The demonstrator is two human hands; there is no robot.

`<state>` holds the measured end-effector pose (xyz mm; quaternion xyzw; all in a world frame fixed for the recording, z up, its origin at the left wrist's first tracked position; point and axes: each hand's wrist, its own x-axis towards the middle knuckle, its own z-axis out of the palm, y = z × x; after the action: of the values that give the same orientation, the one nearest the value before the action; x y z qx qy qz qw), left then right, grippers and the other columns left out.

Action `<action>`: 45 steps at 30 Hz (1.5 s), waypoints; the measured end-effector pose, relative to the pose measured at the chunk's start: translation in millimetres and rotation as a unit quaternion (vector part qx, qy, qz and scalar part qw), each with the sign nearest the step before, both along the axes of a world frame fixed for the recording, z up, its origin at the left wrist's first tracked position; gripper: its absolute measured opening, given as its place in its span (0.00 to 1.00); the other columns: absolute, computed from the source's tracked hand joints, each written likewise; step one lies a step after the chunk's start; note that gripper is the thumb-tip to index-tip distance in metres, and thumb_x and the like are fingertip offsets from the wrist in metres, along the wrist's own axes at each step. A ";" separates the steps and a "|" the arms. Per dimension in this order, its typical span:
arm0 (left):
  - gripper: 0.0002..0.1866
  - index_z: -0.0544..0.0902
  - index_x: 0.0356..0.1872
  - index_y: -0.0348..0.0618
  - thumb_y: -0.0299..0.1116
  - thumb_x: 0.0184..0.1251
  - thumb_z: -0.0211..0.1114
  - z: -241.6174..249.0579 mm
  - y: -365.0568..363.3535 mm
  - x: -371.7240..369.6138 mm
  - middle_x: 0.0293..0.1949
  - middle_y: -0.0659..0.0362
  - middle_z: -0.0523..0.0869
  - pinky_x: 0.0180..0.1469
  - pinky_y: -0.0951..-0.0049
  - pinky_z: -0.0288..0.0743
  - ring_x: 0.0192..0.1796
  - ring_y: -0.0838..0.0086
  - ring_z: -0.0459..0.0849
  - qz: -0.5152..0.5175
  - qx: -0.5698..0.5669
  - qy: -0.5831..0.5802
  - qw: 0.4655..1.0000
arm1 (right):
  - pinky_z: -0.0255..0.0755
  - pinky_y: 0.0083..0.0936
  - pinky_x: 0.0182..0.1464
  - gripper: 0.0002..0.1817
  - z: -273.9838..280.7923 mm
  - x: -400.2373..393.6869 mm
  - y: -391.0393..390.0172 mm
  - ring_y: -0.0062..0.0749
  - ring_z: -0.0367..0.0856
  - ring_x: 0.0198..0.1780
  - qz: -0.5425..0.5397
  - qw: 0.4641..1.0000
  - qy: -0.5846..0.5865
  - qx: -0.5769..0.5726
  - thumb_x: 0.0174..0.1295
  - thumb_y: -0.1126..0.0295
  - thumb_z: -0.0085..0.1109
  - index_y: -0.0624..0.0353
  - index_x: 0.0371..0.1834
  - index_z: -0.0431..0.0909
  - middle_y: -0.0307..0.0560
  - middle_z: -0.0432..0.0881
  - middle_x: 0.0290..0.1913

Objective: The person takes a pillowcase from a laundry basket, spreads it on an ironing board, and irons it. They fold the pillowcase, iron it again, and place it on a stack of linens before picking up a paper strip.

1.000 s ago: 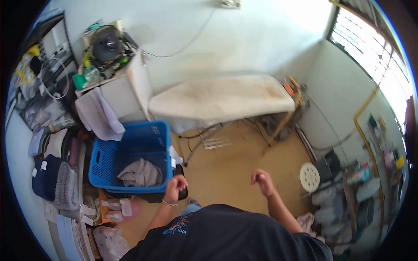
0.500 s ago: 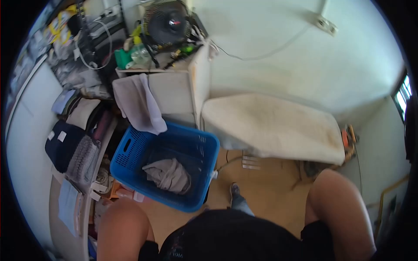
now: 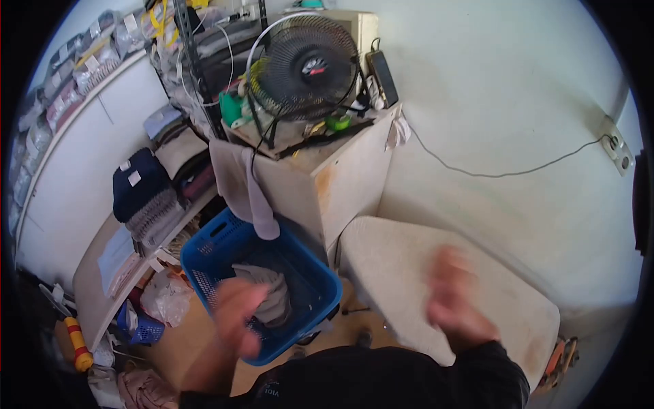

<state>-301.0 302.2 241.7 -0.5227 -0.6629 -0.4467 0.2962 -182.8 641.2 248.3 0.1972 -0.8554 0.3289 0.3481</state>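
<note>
Over the near left edge of the blue basket (image 3: 310, 273) is my left hand (image 3: 240, 310), blurred, its fingers apart and nothing seen in them. Inside the basket lies a crumpled grey-beige cloth (image 3: 272, 300), partly hidden behind that hand. My right hand (image 3: 451, 290) hovers above the pale ironing board (image 3: 402, 266); motion smears its fingers, so their pose is unclear. A light grey cloth (image 3: 242, 180) hangs from the cabinet's left side, its lower end over the basket.
A black fan (image 3: 310, 68) stands on a worn cabinet (image 3: 354, 184). Folded clothes (image 3: 143, 184) are stacked on a curved shelf (image 3: 102, 269) at left. A cable (image 3: 477, 175) runs along the wall to a socket (image 3: 616, 146). An orange object (image 3: 558, 361) is beyond the board.
Both hands have come into view, raised in front of me. The view has shifted, so the fan looks larger and the basket, cabinet and board sit differently in the frame.
</note>
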 end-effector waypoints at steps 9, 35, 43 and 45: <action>0.13 0.74 0.42 0.45 0.44 0.74 0.55 -235.3 91.2 53.8 0.34 0.51 0.81 0.41 0.63 0.74 0.39 0.63 0.83 -0.110 -0.422 -0.548 0.714 | 0.69 0.43 0.34 0.10 -326.1 -1.2 71.2 0.47 0.77 0.33 -0.010 0.950 -0.286 0.124 0.56 0.62 0.61 0.54 0.25 0.73 0.46 0.74 0.28; 0.49 0.52 0.75 0.51 0.42 0.56 0.72 -485.1 -81.9 -65.3 0.75 0.48 0.49 0.70 0.60 0.63 0.76 0.56 0.53 0.482 -0.325 -0.688 0.434 | 0.68 0.45 0.38 0.07 -305.2 -32.9 32.7 0.51 0.74 0.37 -0.018 0.850 -0.451 0.272 0.49 0.71 0.57 0.59 0.26 0.68 0.52 0.72 0.32; 0.51 0.54 0.74 0.46 0.44 0.50 0.74 -538.3 -95.7 -96.8 0.74 0.42 0.55 0.70 0.59 0.63 0.72 0.49 0.63 0.458 -0.050 -0.750 0.476 | 0.68 0.50 0.45 0.10 -304.0 -36.2 5.0 0.58 0.73 0.41 -0.107 0.786 -0.504 0.341 0.48 0.70 0.54 0.63 0.31 0.68 0.59 0.72 0.35; 0.45 0.62 0.71 0.43 0.45 0.51 0.71 -573.7 -87.8 -105.9 0.66 0.42 0.71 0.68 0.62 0.66 0.66 0.51 0.73 0.321 -0.049 -0.811 0.486 | 0.70 0.49 0.47 0.11 -303.5 -36.4 -1.9 0.57 0.75 0.43 -0.146 0.775 -0.497 0.361 0.49 0.67 0.56 0.63 0.30 0.69 0.59 0.74 0.35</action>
<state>-406.9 214.4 -332.0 0.3067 -0.7524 -0.5134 -0.2762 -219.2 639.3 -55.2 -0.0103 -0.9838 -0.0065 -0.1788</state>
